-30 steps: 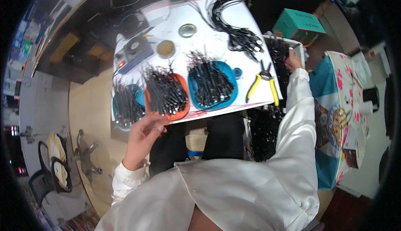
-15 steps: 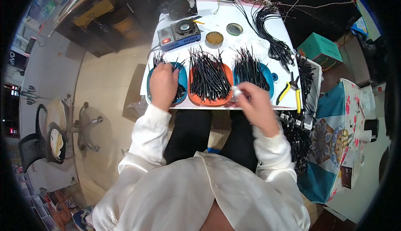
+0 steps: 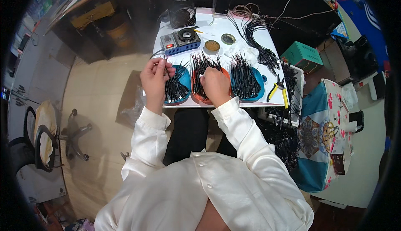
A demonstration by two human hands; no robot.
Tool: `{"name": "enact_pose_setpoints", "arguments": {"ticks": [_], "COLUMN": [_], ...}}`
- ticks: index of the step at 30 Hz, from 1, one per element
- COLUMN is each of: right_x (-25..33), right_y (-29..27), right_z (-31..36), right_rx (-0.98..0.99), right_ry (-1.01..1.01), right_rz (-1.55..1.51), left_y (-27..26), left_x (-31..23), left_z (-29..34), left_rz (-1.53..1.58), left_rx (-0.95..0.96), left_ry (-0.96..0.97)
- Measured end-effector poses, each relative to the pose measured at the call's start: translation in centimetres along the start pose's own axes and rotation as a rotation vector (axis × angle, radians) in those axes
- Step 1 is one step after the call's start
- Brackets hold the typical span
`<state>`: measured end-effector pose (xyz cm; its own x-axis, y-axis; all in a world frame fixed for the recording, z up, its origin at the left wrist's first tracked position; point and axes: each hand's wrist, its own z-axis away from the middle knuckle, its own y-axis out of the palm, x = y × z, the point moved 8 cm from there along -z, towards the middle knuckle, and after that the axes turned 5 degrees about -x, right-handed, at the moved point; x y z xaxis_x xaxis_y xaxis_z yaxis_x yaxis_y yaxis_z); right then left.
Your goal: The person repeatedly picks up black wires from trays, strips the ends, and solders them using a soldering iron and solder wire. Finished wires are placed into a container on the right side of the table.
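My left hand [image 3: 153, 84] is raised at the left edge of the left blue tray [image 3: 182, 98], its fingers pinched on what look like a few short black wires. Over the right part of the orange tray [image 3: 198, 99], my right hand [image 3: 217, 86] is curled shut among the black wires [image 3: 202, 65] standing there. Something white shows at its thumb side; the grip itself is hidden. Short black wires [image 3: 175, 89] also fill the left tray, their thin ends pointing away from me. A second blue tray [image 3: 253, 99] on the right holds more black wires [image 3: 244, 76].
Behind the trays stand a blue-sided heating unit [image 3: 182, 43] with a lit red switch and a round tin of amber material [image 3: 211, 46]. A lid [image 3: 228, 38], bundled black cables [image 3: 267, 55] and yellow-handled pliers [image 3: 273, 92] lie to the right. A cable-filled white crate [image 3: 297, 89] sits beside the table.
My right hand has moved left from beside the right blue tray into the orange tray. The left hand has lifted out of the left tray toward its left edge. The view has shifted slightly.
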<state>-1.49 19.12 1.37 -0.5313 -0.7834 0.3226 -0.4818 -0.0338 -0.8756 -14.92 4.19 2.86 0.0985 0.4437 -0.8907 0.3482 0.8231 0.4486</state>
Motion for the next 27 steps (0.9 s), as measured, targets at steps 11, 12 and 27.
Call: {"name": "enact_pose_setpoints", "arguments": {"ticks": [11, 12, 27], "right_x": [-2.0, -1.8, 1.2], "right_y": [-0.9, -1.8, -10.3], "right_z": [-0.4, -0.4, 9.4], "right_rx": [-0.08, -0.125, 0.069], "right_ry": [0.076, 0.05, 0.23], "right_rz": [-0.125, -0.195, -1.199], "left_y": [-0.2, -0.2, 8.1], "left_x": [2.5, 2.5, -2.4], "left_z": [6.6, 6.8, 13.4], "left_rz": [0.126, 0.135, 0.339], "left_rx": [0.159, 0.156, 0.298], "left_ry": [-0.324, -0.326, -0.331]}}
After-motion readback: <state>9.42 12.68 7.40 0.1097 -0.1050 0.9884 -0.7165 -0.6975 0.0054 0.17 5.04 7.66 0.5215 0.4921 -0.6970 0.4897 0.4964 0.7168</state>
